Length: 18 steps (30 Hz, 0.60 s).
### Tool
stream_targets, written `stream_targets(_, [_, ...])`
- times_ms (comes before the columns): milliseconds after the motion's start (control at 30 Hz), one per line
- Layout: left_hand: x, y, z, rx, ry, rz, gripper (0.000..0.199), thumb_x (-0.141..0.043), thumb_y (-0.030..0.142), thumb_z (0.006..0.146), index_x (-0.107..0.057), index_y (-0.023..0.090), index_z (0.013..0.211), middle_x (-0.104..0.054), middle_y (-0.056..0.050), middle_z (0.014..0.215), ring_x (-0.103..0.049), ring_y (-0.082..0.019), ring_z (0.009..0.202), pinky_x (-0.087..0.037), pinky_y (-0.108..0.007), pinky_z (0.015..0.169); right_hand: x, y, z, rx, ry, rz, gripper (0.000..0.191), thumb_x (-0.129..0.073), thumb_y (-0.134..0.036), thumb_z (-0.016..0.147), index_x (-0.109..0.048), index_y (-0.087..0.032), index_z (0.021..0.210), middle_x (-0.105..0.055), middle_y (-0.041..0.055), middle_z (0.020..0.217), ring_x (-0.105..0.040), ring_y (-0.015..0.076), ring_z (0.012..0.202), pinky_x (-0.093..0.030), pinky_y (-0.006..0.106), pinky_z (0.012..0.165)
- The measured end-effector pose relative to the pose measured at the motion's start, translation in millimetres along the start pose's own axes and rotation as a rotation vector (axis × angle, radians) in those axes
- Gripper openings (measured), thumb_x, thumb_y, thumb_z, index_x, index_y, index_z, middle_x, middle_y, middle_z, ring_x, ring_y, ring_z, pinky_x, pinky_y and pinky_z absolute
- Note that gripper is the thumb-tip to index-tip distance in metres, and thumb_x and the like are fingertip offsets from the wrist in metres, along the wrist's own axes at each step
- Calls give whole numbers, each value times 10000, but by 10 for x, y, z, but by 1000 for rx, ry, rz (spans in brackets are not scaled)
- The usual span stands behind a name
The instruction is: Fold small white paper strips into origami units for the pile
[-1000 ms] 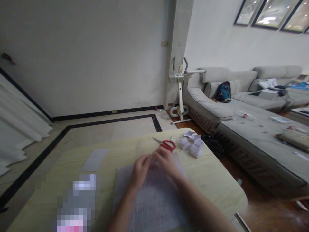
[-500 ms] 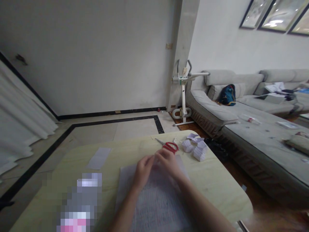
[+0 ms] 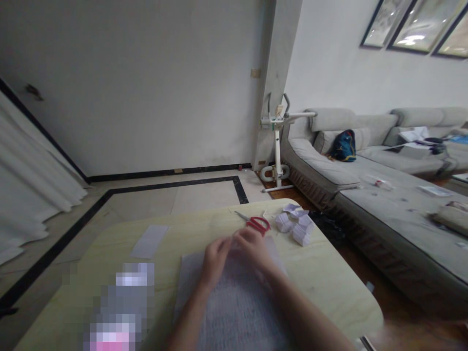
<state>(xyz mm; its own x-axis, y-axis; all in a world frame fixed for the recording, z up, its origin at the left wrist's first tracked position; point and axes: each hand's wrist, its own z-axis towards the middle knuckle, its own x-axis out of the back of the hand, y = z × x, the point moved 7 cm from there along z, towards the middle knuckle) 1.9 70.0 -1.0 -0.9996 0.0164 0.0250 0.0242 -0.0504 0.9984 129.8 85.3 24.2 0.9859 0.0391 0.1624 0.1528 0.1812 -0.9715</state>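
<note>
My left hand point(image 3: 216, 259) and my right hand point(image 3: 253, 247) meet fingertip to fingertip over the far part of a large sheet of paper point(image 3: 234, 312) covered in writing. Both have their fingers pinched together. Whatever lies between them is hidden or too small to name. Just beyond my right hand, red-handled scissors point(image 3: 259, 224) rest on the table with their blades pointing left. Several folded pieces of pale paper point(image 3: 302, 230) sit to the right of the scissors. A small blank paper strip point(image 3: 150, 241) lies to the left of my hands.
The pale wooden table point(image 3: 329, 287) has rounded corners. A blurred-out, pixelated object point(image 3: 122, 307) stands at its left. Past the right edge is a grey sofa point(image 3: 387, 219) with a blue backpack point(image 3: 344, 145). White exercise equipment point(image 3: 278, 146) stands by the wall corner.
My hands stay together over the sheet, with only slight finger movement. The whole view has shifted slightly; the scissors and papers keep their places on the table.
</note>
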Motion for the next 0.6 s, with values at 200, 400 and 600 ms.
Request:
stream_targets(200, [-21,-17,-9,39,-11,-72,371,-576,434,783,-684,124,957,-707,-98,920,-655,-231,852,-516,-284,703,15,-12,3,30,3,-19,108,-573,-226,760,-611,-155,688,-595,11,661,-549,138,632,-423,242,574])
stream_targets(400, [-20,31,-39,70,9,-130,362,-596,426,765,-678,110,922,-709,-95,866,-675,-216,750,-538,-292,657,25,-32,7,42,0,9,128,-570,-243,778,-612,-160,690,-585,8,659,-540,136,630,-422,244,579])
stream_targets(600, [-32,47,-38,54,2,-157,362,-603,426,762,-675,122,944,-712,-83,872,-683,-218,758,-544,-286,656,36,4,13,59,7,22,136,-581,-268,777,-623,-162,704,-597,9,674,-547,139,643,-430,248,596])
